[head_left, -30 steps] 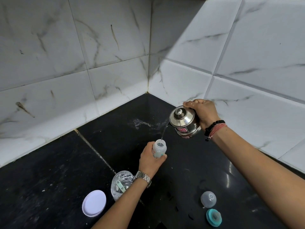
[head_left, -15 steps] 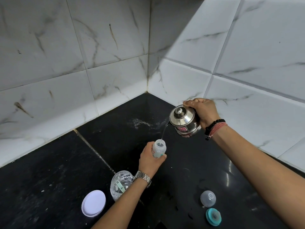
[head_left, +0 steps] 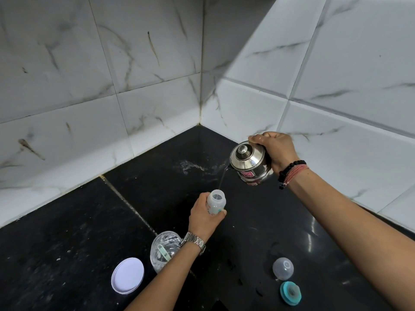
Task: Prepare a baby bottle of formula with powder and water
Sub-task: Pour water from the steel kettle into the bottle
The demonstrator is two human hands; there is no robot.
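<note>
My left hand (head_left: 203,217) grips a small open baby bottle (head_left: 216,202) upright on the black counter (head_left: 78,239). My right hand (head_left: 276,150) holds a lidded steel kettle (head_left: 249,163), tilted to the left above the bottle. A thin stream of water (head_left: 222,180) runs from its spout into the bottle's mouth. Behind my left wrist stands a clear open powder jar (head_left: 162,249) with a pale green scoop (head_left: 164,252) inside it.
The jar's white lid (head_left: 127,275) lies flat at the front left. A clear dome cap (head_left: 283,268) and a teal nipple ring (head_left: 290,292) lie at the front right. White marble tile walls meet in a corner (head_left: 201,122) behind; spilled water or powder (head_left: 190,166) marks the counter there.
The pour goes on with hardly any movement. The view has dropped very slightly, so everything sits a touch higher in the frame.
</note>
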